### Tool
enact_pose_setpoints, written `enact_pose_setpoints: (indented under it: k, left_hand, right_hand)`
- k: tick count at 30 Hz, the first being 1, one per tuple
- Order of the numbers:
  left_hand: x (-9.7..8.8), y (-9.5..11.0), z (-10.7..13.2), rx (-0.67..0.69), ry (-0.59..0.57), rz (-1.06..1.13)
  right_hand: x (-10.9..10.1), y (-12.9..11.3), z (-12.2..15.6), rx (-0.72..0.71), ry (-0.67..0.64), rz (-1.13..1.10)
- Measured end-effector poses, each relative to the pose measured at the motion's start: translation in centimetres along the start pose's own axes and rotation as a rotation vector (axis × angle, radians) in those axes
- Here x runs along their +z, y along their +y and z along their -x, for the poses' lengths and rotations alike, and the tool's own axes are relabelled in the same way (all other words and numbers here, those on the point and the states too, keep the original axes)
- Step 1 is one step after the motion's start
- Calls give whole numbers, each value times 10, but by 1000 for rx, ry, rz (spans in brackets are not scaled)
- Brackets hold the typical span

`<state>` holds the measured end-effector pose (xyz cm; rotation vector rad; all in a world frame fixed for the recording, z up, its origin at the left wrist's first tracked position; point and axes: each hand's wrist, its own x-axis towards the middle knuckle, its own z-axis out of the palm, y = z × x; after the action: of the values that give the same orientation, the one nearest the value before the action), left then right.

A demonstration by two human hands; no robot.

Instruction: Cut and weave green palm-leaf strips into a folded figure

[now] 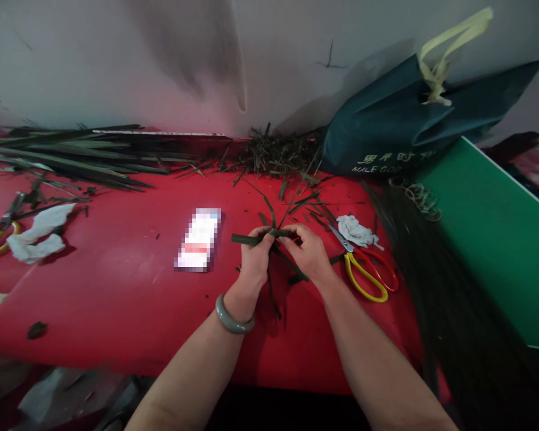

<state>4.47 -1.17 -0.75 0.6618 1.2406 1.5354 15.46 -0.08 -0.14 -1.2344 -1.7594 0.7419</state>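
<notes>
Between my two hands, above the red tabletop (130, 305), is a small woven piece of dark green leaf strips (291, 263), with loose ends sticking out in several directions. My left hand (257, 254), a grey-green bangle (233, 317) on its wrist, pinches the piece from the left near its middle. From the right, the fingers of my right hand (306, 251) close on a strip of the same piece. Fingers hide part of the weave. Scissors (366, 275) with one yellow and one red handle lie right of my right hand. Left of my hands lies a lit phone (199, 239), its screen blurred.
Long leaf strips (72, 155) and a heap of leaf scraps (278, 152) lie along the wall. A dark bag (386, 129) and a green board (489, 239) stand at right, beside a dark leaf bundle (431, 287). Crumpled tissue (357, 231) touches the scissors; more scissors (2, 233) lie far left.
</notes>
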Motion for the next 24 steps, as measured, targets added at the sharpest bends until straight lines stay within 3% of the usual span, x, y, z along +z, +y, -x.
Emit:
enact_pose_setpoints:
  k: [3, 6, 13, 24]
  left_hand:
    - [1, 2, 0, -25, -25, -10]
    - [1, -1, 1, -41, -41, 2]
    - [0, -6, -1, -24, -34, 24]
    - [-2, -7, -4, 7, 28, 44]
  right_hand:
    - [3, 1, 3, 30, 109, -41]
    - [6, 2, 4, -28, 184, -25]
    - [7, 2, 4, -202, 180, 93]
    - [12, -4, 8, -131, 92, 435]
